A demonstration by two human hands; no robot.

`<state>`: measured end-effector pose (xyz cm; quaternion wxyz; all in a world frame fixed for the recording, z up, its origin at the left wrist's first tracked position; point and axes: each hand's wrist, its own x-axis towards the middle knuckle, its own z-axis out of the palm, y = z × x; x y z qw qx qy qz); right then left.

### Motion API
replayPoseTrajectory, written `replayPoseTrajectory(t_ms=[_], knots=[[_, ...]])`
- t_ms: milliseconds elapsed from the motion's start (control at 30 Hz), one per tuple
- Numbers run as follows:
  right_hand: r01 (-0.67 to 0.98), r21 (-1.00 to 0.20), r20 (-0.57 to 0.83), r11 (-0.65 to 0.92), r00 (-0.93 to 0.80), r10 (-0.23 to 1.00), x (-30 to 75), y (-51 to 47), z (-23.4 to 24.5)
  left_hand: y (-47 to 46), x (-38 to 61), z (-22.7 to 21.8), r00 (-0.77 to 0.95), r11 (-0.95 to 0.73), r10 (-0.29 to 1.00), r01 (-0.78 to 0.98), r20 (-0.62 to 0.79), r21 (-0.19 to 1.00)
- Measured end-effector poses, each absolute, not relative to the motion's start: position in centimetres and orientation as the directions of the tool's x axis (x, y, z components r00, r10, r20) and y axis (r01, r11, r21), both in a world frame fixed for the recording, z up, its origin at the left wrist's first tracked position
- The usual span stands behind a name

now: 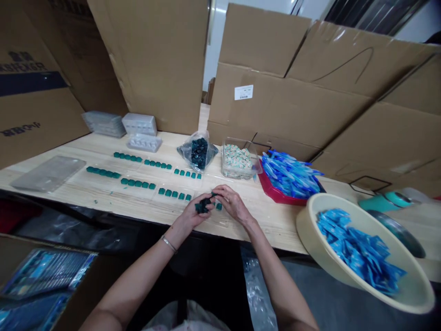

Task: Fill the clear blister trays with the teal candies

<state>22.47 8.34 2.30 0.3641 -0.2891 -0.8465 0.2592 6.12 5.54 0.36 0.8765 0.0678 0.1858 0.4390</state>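
Note:
In my left hand point(191, 214) lies a small cluster of dark green pieces point(201, 206), with the fingers curled around them. The fingertips of my right hand point(233, 202) pinch a dark green piece point(213, 194) beside that cluster. Just under my right hand, one green block point(218, 207) sits in a clear plastic tray point(217, 220) at the table's front edge. To the left, short rows of green blocks point(174, 194) lie in similar clear trays. A clear bag of dark green pieces point(199, 154) stands open behind my hands.
A clear tub of small white-and-green pieces point(237, 157), a red tray of blue items point(275, 193) and a cream basin of blue packets point(310, 225) stand rightward. Stacked clear trays point(105, 124) sit back left. Cardboard boxes point(268, 101) wall the table's rear.

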Motion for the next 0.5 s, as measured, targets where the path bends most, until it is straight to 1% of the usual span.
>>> replayPoseTrajectory(t_ms=[100, 200, 267, 400, 500], knots=[[0.354, -0.611, 0.487, 0.709, -0.538, 0.688, 21.7, 9.3, 2.2, 5.5, 5.4, 0.5, 0.546, 0.598, 0.800, -0.760, -0.248, 0.255], [0.458, -0.544, 0.521, 0.703, -0.472, 0.711, 20.9, 11.9, 1.7, 5.3, 4.5, 0.5, 0.527, 0.575, 0.815, -0.787, -0.239, 0.224], [0.535, -0.490, 0.519, 0.688, -0.455, 0.724, 20.4, 14.0, 1.2, 5.1, 3.8, 0.5, 0.520, 0.565, 0.821, -0.800, -0.236, 0.200], [0.636, -0.421, 0.410, 0.647, -0.502, 0.761, 19.3, 17.1, 0.1, 4.7, 2.8, 0.4, 0.517, 0.559, 0.824, -0.811, -0.232, 0.174], [0.672, -0.393, 0.339, 0.627, -0.529, 0.778, 18.6, 17.6, -0.3, 4.5, 2.4, 0.5, 0.514, 0.555, 0.825, -0.815, -0.235, 0.168]])
